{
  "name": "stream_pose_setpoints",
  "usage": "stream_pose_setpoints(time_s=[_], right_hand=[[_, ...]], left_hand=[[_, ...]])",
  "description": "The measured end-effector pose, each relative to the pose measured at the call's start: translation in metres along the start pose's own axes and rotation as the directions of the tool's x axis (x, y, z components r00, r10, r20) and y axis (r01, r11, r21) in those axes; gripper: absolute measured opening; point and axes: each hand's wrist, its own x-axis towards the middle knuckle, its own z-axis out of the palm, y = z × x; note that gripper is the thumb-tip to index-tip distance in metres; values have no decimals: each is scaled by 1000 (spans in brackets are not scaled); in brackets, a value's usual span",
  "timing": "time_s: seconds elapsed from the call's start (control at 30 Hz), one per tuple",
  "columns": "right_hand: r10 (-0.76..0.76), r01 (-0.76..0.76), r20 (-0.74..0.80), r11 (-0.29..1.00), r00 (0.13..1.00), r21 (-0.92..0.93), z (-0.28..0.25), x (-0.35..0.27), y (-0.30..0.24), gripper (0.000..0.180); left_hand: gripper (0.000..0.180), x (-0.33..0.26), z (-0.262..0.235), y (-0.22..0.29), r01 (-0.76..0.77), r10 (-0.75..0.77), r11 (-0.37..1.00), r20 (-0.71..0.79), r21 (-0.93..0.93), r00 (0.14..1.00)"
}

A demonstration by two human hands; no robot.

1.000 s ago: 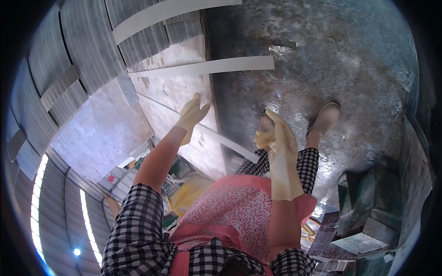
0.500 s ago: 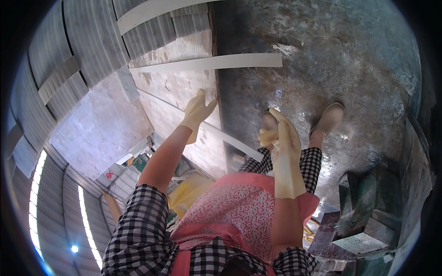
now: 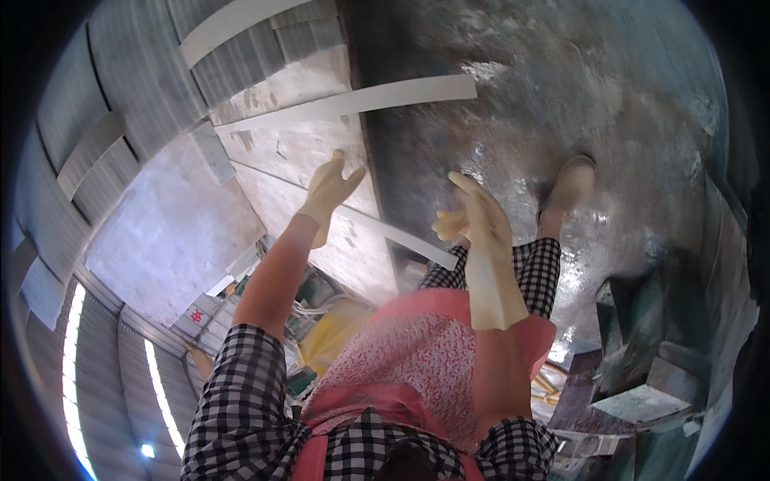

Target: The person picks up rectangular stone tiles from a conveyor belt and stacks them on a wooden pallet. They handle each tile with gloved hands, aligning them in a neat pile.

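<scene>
My left hand (image 3: pixel 329 192), in a cream rubber glove, hovers over or rests on the pale worn tabletop; I cannot tell which. Its thumb stands apart from the fingers and nothing shows in it. To the right, past the table's edge, my right hand (image 3: pixel 481 220) hangs over the floor in a matching glove, fingers spread and without any object. A long flat white strip (image 3: pixel 401 94) lies across the table beyond both hands, one end jutting over the edge. Nearer me, a second narrow strip (image 3: pixel 401 236) passes below my left hand and also sticks out past the edge.
Stacks of ribbed grey sheets or strips (image 3: pixel 144 56) fill the table's far left. A bare pale board (image 3: pixel 168 232) lies left of my arm. Green and grey metal machine parts (image 3: pixel 642 361) stand at right. Wet-looking dark floor (image 3: pixel 545 104) stretches ahead of my boots (image 3: pixel 571 184).
The view has shifted slightly. Both gloved hands have moved a little left and farther from me, my right hand's fingers spreading more. Both strips still lie across the table.
</scene>
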Motion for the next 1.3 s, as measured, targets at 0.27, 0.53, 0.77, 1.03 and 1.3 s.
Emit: stream_pose_setpoints(time_s=[0.27,0.53,0.77,1.03,1.3], right_hand=[[74,-87,107,988,992,126,12,-15,-13,36],[228,-242,86,946,970,218,-9,-15,-59,35],[201,-212,74,956,977,203,-15,-7,-64,34],[145,-149,50,985,988,88,-2,4,-34,40],[126,-123,39,990,991,-69,15,6,6,41]], left_hand=[[75,-4,5,-8,100,-95,991,58,-93,994],[72,-5,12,-10,258,-251,956,66,-137,966],[70,0,15,-12,237,-231,968,70,-82,970],[69,-1,9,-1,98,-99,995,-14,-6,995],[64,0,6,-3,99,-102,994,49,47,994]])
